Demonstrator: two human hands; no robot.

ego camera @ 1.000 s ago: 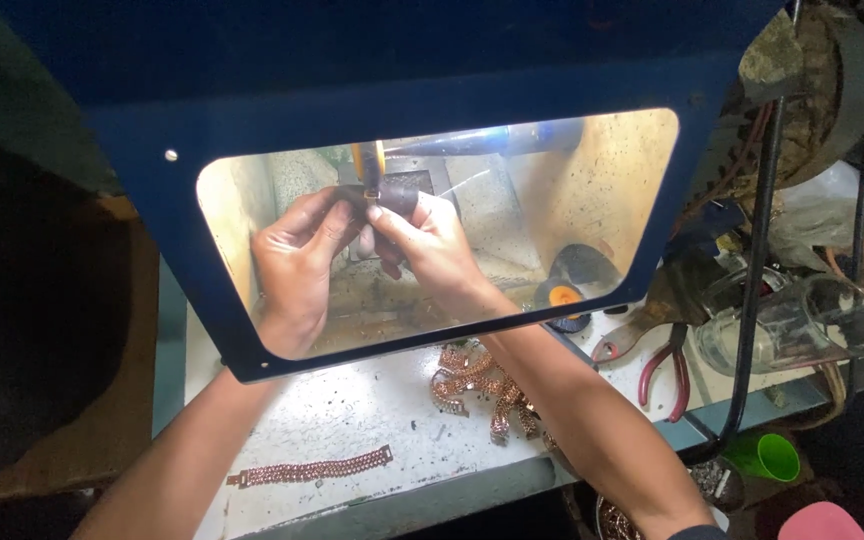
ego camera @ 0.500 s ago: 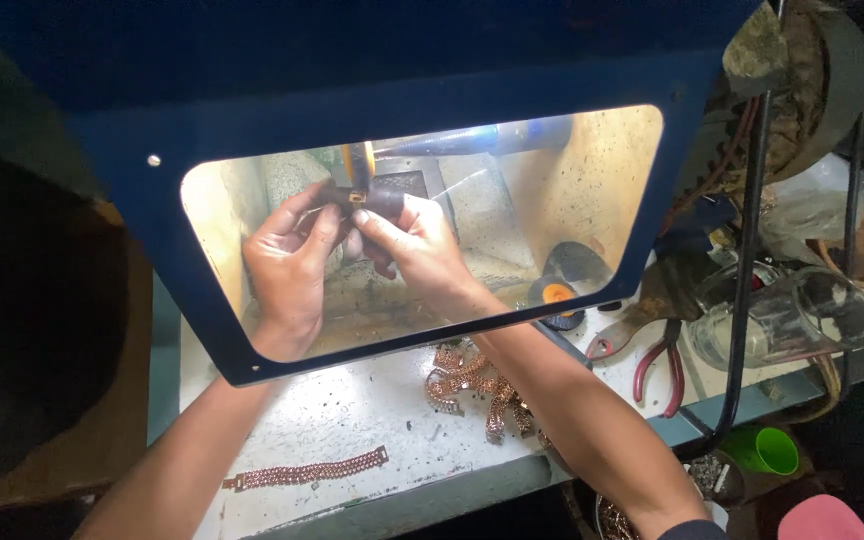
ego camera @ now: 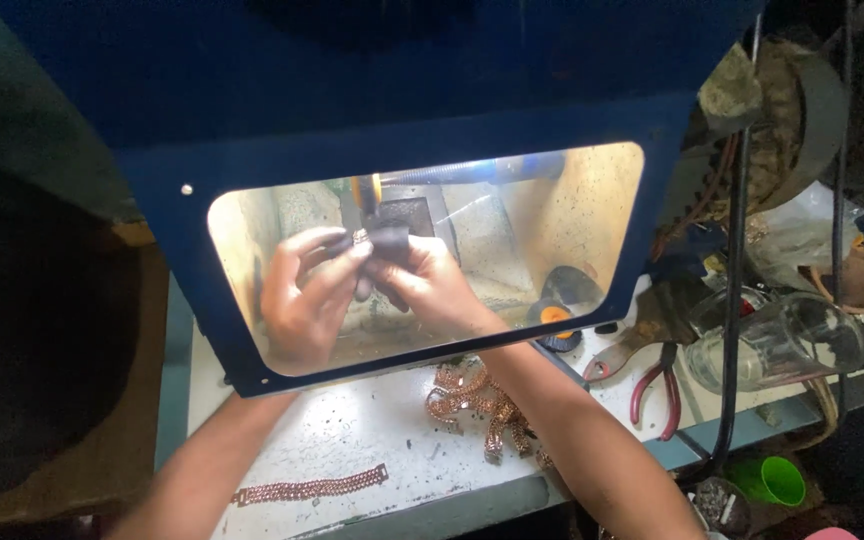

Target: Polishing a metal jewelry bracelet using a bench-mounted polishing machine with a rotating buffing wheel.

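Small metal piece [ego camera: 361, 237], pale and glinting: pinched between the fingertips of both my hands behind the clear window of the blue hood [ego camera: 402, 150], just in front of a dark wheel [ego camera: 400, 215] on its spindle; whether the piece touches the wheel I cannot tell

Left hand [ego camera: 302, 300]: closed on the piece from the left, thumb and forefinger meeting at it, remaining fingers curled; seen through the window pane

Right hand [ego camera: 424, 282]: closed on the same piece from the right, fingers bunched tight against those of the left hand; forearm running out under the hood towards the near edge of the bench

Bench top [ego camera: 352, 440], white and scuffed, carrying the following:
- Copper-coloured chain bracelet [ego camera: 310, 488], laid out straight near the front edge, left of centre, just beside my left forearm
- Heap of copper-coloured chain [ego camera: 477, 400], tangled, just under the hood's lower rim, partly hidden by my right forearm
- Pliers with red handles [ego camera: 657, 385], lying towards the right side, well apart from my hands
- Clear glass jar [ego camera: 782, 345], lying tilted towards the right edge, just beside the pliers
- Round dark item with orange centre [ego camera: 555, 318], at the hood's lower right corner, seen partly through the window

Green cup [ego camera: 780, 480]: below the bench's front right corner

Black upright rod [ego camera: 732, 300]: standing in front of the jar on the right side
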